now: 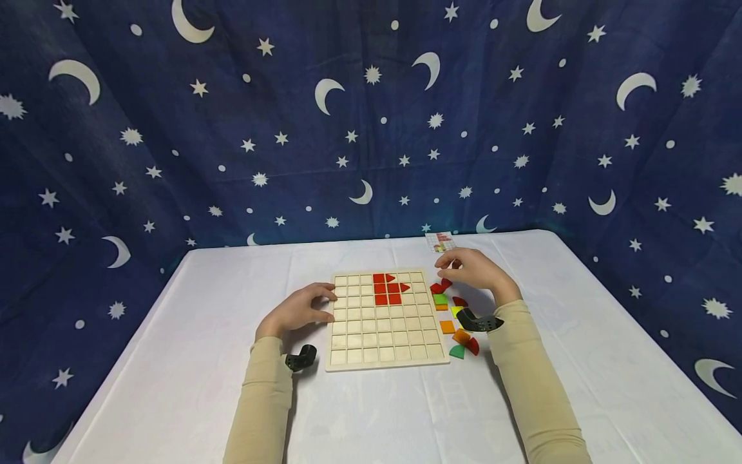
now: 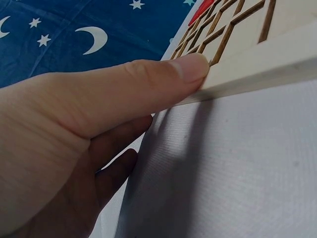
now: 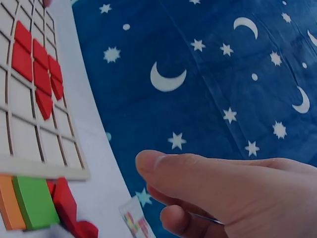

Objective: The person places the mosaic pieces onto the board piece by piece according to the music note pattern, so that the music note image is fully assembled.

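Note:
A wooden grid board lies flat on the white table. Red squares and red triangles fill several cells near its far edge. My left hand rests at the board's left edge, fingers spread; in the left wrist view the thumb lies with its tip on the rim. My right hand hovers beyond the board's right edge, above loose red pieces, its fingers loosely bent. In the right wrist view nothing shows between thumb and fingers, though the inner side of the hand is partly hidden.
Loose pieces lie along the board's right side: a light green square, orange squares, a red quarter circle and a green one. A printed pattern card is at the table's far edge, before a starry curtain.

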The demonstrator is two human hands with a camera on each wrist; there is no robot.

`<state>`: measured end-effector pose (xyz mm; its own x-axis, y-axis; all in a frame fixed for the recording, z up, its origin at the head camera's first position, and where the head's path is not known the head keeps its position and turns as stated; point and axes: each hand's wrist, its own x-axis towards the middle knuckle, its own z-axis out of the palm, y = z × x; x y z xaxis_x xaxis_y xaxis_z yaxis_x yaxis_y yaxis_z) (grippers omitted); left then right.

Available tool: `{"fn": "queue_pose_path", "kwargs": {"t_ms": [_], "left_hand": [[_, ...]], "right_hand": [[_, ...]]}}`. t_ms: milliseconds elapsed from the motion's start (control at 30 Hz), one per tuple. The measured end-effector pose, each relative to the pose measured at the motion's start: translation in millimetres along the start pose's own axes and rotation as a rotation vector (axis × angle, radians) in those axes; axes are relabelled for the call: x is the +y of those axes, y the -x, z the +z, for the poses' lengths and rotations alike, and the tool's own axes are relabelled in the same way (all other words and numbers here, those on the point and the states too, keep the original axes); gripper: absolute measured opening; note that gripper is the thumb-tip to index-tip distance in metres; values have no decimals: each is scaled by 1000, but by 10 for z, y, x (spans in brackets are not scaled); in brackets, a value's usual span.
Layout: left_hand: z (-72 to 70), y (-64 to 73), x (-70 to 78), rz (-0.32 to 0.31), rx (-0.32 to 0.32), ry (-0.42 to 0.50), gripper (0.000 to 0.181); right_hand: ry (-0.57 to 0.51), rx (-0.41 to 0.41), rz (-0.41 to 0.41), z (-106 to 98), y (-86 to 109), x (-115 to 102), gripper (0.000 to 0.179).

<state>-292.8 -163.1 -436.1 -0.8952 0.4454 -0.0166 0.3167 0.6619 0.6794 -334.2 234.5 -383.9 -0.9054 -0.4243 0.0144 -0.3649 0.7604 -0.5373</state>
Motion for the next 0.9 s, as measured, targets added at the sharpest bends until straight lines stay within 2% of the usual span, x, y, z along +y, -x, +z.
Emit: {"fn": "queue_pose_path", "kwargs": {"t_ms": [133, 367, 533, 800, 900], "left_hand": [[7, 4, -3, -3, 2, 3, 42], [11, -4, -29, 2, 1, -8, 42], [10, -7, -30, 4, -3, -8, 43], [-4, -18, -20, 7, -9, -12, 42], [-8, -17, -15, 4, -9, -16, 43]], "right_hand": [[-21, 4, 9, -1, 52, 110, 30], [-14, -50, 105, 98, 6, 262, 34], [13, -93, 126, 168, -31, 295, 37], [11, -106, 162, 225, -51, 308, 36], [5, -101, 135, 224, -47, 275, 36]]}}
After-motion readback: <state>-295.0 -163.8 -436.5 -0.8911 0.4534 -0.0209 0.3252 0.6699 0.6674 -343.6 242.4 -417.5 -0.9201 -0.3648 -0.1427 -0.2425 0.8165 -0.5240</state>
